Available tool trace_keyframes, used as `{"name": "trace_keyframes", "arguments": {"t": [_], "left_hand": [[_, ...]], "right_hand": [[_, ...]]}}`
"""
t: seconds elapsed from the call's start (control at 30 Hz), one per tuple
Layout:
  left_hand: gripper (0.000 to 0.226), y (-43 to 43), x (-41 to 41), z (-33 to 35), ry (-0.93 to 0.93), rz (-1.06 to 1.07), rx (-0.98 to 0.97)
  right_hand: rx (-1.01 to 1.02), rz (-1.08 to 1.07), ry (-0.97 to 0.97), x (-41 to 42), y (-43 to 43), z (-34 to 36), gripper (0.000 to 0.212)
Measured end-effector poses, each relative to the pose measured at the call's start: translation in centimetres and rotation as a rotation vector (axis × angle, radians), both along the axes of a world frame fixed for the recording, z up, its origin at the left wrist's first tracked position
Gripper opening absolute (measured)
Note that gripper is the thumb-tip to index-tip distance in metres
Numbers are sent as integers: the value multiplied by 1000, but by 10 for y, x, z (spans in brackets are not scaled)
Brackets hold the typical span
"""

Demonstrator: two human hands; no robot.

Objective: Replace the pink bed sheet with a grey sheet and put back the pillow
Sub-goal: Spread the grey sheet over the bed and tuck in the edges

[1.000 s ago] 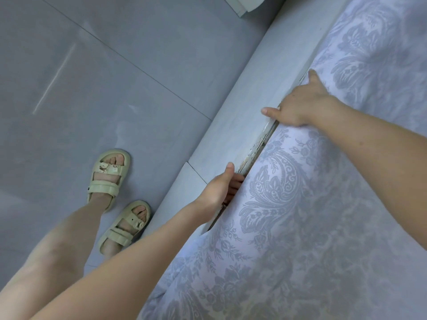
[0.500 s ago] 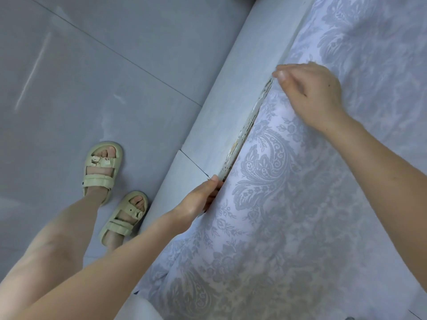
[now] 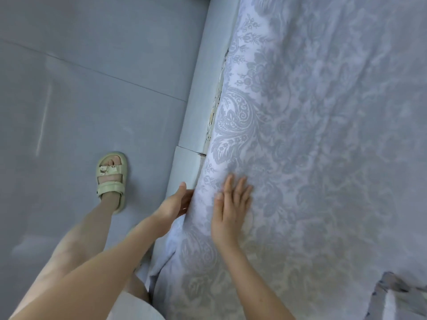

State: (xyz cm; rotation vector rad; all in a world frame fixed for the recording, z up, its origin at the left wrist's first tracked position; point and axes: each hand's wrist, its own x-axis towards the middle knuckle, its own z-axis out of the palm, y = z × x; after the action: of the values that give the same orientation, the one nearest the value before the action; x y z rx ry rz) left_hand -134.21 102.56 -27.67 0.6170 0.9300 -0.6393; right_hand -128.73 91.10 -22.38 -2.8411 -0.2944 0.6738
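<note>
Step in hand: tucking the grey sheet (image 3: 323,135) in along the bed frame (image 3: 201,100). The sheet covers the bed, and its near edge hangs loose. The right hand (image 3: 231,211) presses flat on it, fingers straight. The left hand (image 3: 176,204) reaches into the gap; its fingertips are hidden, so its grip cannot be told. Next, probably: push the loose edge down into the gap.

The glossy grey tiled floor (image 3: 97,107) carries thin grout lines (image 3: 92,68) and a pale streak of reflected light (image 3: 43,118). A pale grey-blue bed frame rail (image 3: 203,84) runs beside it, jointed (image 3: 187,149), with a chipped inner edge (image 3: 213,114).
</note>
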Motion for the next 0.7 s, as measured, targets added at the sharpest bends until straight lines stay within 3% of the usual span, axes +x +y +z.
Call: {"name": "trace_keyframes", "arguments": {"t": [0.07,0.17,0.27,0.33,0.43,0.57,0.7], "left_hand": [[54,-4,-5,9,-15,35,101],[58,-7,-20,11,23,21,341],[59,-16,-48,1,31,-238,506],[54,-29,-66,-8,11,-349,492],[48,-51,-85,-22,-65,-208,398],[43,-71,-104,-27,-64,66,306],[43,-85,-127,-25,-67,154,382]], "right_hand": [[73,289,5,-8,-14,12,55],[111,539,-79,0,-37,32,48],[113,716,-194,8,-31,48,41],[92,885,-237,9,-23,43,37],[-2,1121,-187,6,-8,24,39],[-334,1388,-82,5,13,10,48],[-552,1502,-28,-6,33,-2,32]]}}
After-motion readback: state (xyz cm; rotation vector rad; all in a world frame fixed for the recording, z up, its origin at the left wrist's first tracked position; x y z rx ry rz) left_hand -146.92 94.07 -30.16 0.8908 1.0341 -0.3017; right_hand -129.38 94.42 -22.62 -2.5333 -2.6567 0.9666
